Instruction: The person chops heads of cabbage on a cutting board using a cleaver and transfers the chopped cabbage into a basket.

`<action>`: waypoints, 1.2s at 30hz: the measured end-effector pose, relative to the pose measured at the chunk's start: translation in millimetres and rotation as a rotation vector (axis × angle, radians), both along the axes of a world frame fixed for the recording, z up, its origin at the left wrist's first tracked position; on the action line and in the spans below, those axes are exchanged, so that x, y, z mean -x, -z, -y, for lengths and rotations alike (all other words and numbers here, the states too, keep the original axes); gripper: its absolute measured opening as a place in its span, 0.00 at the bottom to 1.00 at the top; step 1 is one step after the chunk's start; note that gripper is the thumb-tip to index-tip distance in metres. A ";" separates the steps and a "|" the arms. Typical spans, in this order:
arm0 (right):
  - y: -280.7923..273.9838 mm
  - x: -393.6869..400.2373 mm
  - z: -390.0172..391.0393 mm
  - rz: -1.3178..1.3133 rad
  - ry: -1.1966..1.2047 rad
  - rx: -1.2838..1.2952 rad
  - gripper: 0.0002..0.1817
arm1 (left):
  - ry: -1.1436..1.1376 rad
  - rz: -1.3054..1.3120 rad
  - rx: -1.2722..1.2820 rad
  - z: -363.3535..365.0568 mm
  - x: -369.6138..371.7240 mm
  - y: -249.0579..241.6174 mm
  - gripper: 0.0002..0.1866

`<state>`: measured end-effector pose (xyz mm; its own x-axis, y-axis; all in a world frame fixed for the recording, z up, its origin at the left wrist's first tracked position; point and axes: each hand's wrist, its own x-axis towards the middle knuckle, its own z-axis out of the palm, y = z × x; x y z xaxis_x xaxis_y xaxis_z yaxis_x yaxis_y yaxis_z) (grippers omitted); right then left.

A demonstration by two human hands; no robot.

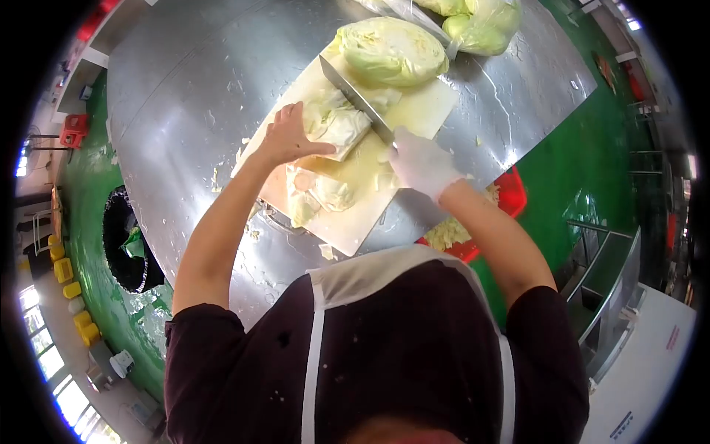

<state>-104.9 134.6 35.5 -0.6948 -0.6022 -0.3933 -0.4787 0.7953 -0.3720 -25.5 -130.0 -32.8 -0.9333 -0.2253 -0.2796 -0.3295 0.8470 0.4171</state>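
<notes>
My left hand [287, 138] is bare and presses on a cabbage piece [336, 122] lying on a pale cutting board [414, 111]. My right hand [421, 163], in a white glove, grips the handle of a large knife [355, 95] whose blade rests against the cabbage piece. A half cabbage [390, 50] sits cut side up at the board's far end. Cut cabbage chunks [318, 194] lie on the board's near end.
The board lies on a steel table [177, 111] littered with cabbage scraps. More cabbages in a plastic bag [481, 22] sit at the far edge. A red crate [510, 194] with cabbage stands right of the table. A black bin [126, 240] is on the green floor at left.
</notes>
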 end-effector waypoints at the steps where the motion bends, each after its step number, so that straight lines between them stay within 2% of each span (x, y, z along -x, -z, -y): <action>1: 4.1 5.5 2.0 -0.021 -0.006 0.018 0.19 | -0.010 0.003 0.044 -9.8 -4.9 -2.2 0.73; 3: 7.1 2.2 0.3 -0.046 -0.008 0.050 0.18 | -0.060 -0.039 0.027 -23.4 -16.3 0.1 0.74; 6: -5.1 2.6 3.6 0.034 0.115 0.052 0.19 | -0.119 -0.135 -0.019 -25.0 -16.9 -0.8 0.73; 9: -46.5 -6.3 7.4 -0.041 0.028 0.019 0.18 | -0.158 -0.210 -0.064 -21.8 -25.7 10.5 0.72; 12: -48.2 -10.9 21.5 0.013 -0.053 -0.106 0.19 | -0.194 -0.234 -0.151 -22.5 -27.6 15.0 0.70; 14: -3.1 -8.8 15.9 -0.069 -0.075 -0.062 0.20 | -0.216 -0.229 -0.202 -24.4 -27.8 15.3 0.69; 15: 5.3 -1.7 19.2 -0.128 -0.103 -0.037 0.20 | -0.221 -0.254 -0.192 -21.2 -20.7 15.6 0.68; 16: 11.1 -2.2 15.1 -0.081 -0.091 -0.031 0.20 | -0.211 -0.249 -0.183 -19.8 -22.8 18.4 0.67; 21: -35.3 -8.8 22.7 -0.056 0.011 -0.036 0.18 | -0.195 -0.285 -0.111 -19.6 -33.1 12.6 0.62; 24: -56.0 -19.3 17.9 -0.056 -0.076 0.052 0.17 | -0.249 -0.321 -0.153 -18.9 -46.5 12.3 0.60; 27: -4.9 -18.0 22.7 -0.020 -0.140 -0.096 0.17 | -0.286 -0.268 -0.213 -24.8 -52.0 13.6 0.58; 30: 6.1 -13.7 24.1 -0.051 -0.136 -0.009 0.17 | -0.328 -0.257 -0.209 -30.4 -56.5 16.3 0.56; 34: -3.3 -11.4 22.4 -0.095 -0.111 0.008 0.16 | -0.300 -0.408 -0.182 -25.1 -54.8 15.4 0.52; 36: -27.5 -20.2 21.0 -0.084 -0.092 0.050 0.16 | -0.331 -0.460 -0.210 -30.8 -73.8 18.2 0.48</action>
<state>-84.8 113.6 63.0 -0.6650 -0.6821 -0.3040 -0.5797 0.7282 -0.3657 48.3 -99.2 -51.0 -0.8589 -0.5078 0.0664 -0.3070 0.6143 0.7269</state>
